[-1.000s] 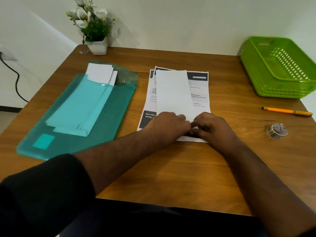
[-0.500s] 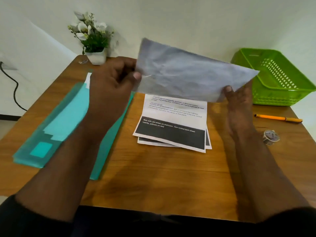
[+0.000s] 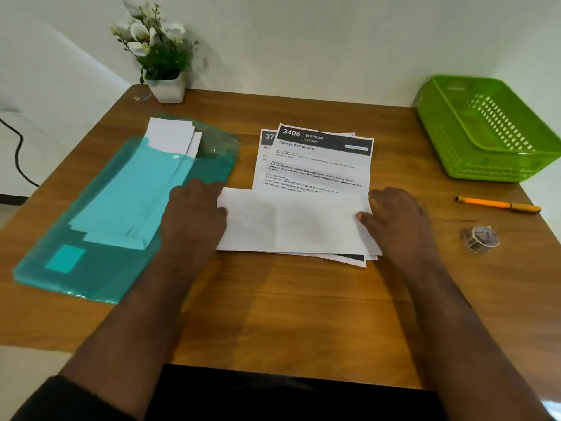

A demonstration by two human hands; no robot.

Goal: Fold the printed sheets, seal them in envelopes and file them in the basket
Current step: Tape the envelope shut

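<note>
A folded sheet (image 3: 296, 223), blank side up and lying crosswise, rests on the near half of the stack of printed sheets (image 3: 318, 164) in the middle of the wooden counter (image 3: 273, 314). The left hand (image 3: 194, 214) pinches the fold's left end, thumb on top; the right hand (image 3: 394, 220) pinches its right end the same way.

The top printed sheet reads "3406 BEDROOM" in white on a dark header, then "Change Bed Sheets"; the smaller text below is only partly legible. A sheet beneath shows "37" at its corner.

To the left lies a teal plastic folder (image 3: 121, 214) with white envelopes (image 3: 171, 136) sticking out of its far end. The green basket (image 3: 488, 129) stands at the far right corner, well apart from the sheets. An orange pen (image 3: 498, 204) and a roll of clear tape (image 3: 481, 239) lie to the right.
</note>
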